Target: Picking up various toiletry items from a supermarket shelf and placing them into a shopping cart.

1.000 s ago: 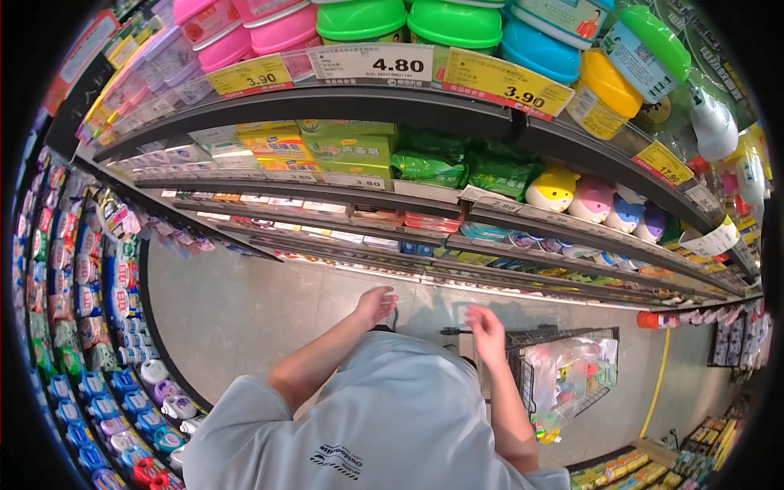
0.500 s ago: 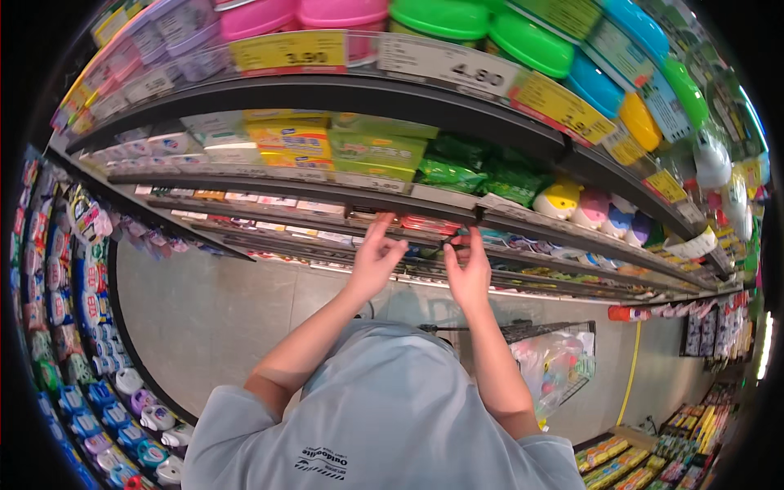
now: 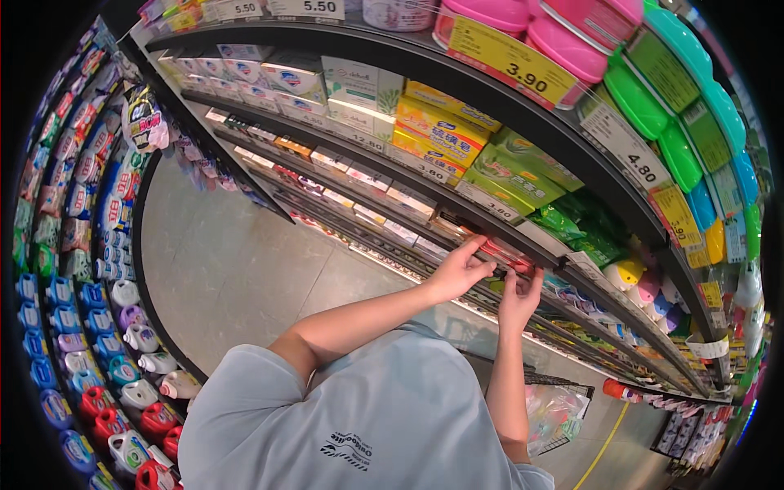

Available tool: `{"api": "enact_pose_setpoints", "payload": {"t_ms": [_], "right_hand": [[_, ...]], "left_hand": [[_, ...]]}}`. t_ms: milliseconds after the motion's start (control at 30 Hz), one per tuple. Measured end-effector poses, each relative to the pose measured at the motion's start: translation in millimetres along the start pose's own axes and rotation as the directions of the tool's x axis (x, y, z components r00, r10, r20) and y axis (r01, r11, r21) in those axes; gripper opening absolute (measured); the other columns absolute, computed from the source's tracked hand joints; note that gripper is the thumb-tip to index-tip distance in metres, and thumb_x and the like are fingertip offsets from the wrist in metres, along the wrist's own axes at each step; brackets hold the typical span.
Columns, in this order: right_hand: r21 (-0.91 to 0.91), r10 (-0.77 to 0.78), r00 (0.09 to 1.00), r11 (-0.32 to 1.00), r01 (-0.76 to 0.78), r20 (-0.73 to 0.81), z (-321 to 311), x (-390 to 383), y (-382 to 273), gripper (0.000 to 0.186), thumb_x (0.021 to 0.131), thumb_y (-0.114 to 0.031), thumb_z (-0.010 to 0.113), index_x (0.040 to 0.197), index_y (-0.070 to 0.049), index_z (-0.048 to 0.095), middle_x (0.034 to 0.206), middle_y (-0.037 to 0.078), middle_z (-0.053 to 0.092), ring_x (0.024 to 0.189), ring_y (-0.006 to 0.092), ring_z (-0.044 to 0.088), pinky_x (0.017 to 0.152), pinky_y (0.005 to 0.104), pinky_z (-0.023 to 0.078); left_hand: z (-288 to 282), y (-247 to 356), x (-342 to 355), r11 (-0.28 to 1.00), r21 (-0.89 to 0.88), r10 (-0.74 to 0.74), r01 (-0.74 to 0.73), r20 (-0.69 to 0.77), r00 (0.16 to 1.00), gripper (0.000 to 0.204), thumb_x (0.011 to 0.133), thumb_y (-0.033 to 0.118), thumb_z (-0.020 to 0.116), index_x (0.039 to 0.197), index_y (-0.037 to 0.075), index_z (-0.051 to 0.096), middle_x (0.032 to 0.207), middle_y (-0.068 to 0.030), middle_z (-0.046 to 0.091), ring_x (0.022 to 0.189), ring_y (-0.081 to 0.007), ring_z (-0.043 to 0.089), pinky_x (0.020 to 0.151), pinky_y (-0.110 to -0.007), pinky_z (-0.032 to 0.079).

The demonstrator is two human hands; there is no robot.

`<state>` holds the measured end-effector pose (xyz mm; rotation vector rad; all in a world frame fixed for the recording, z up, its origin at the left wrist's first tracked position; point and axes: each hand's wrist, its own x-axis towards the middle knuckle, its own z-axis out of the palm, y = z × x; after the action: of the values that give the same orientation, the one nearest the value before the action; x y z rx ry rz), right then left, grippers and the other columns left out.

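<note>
My left hand (image 3: 461, 273) reaches to the edge of a lower shelf, its index finger stretched toward red packages (image 3: 508, 255) and its thumb held apart from it. Close beside it on the right, my right hand (image 3: 518, 304) is raised with thumb and index finger curled up at the same shelf edge. A small dark thing (image 3: 501, 273) shows between the two thumbs, at the right thumb's tip; its kind is too small to tell. The shelf board above partly hides the red packages.
Boxed soaps, yellow (image 3: 441, 131) and green (image 3: 523, 175), fill the shelf above, with pink plastic containers (image 3: 490, 16) higher up. A wire cart (image 3: 563, 408) with a clear plastic bag stands at my right. Detergent bottles (image 3: 106, 392) line curved shelves at the left.
The view has turned, so the shelves now slant down to the right. My hands have come closer together at the red packages, the left thumb now near the small dark thing.
</note>
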<state>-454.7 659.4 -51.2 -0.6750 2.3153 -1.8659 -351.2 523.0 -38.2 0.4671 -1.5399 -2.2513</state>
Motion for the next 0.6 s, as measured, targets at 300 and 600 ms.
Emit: {"api": "enact_pose_setpoints", "payload": {"t_ms": [300, 600], "right_hand": [[0.024, -0.171, 0.979, 0.984, 0.174, -0.107, 20, -24, -13, 0.058, 0.094, 0.003, 0.066, 0.148, 0.002, 0.045, 0.127, 0.01, 0.051, 0.108, 0.0136, 0.056, 0.089, 0.0276, 0.049], [0.291, -0.306, 0.942, 0.896, 0.334, -0.139, 5, -56, -29, 0.043, 0.091, -0.002, 0.071, 0.13, -0.006, 0.053, 0.157, 0.025, 0.037, 0.144, 0.036, 0.041, 0.118, 0.0473, 0.034]], "left_hand": [[-11, -1, -30, 0.98, -0.121, 0.156, -0.155, -0.006, 0.988, 0.073, 0.098, -0.002, 0.059, 0.162, 0.006, 0.023, 0.146, -0.0083, 0.05, 0.103, -0.0119, 0.064, 0.089, -0.026, 0.05], [-40, 12, -62, 0.975, 0.158, 0.122, -0.155, 0.198, 0.973, 0.071, 0.095, 0.0, 0.063, 0.159, 0.008, 0.033, 0.139, -0.007, 0.052, 0.115, -0.0137, 0.059, 0.096, -0.03, 0.047]]}}
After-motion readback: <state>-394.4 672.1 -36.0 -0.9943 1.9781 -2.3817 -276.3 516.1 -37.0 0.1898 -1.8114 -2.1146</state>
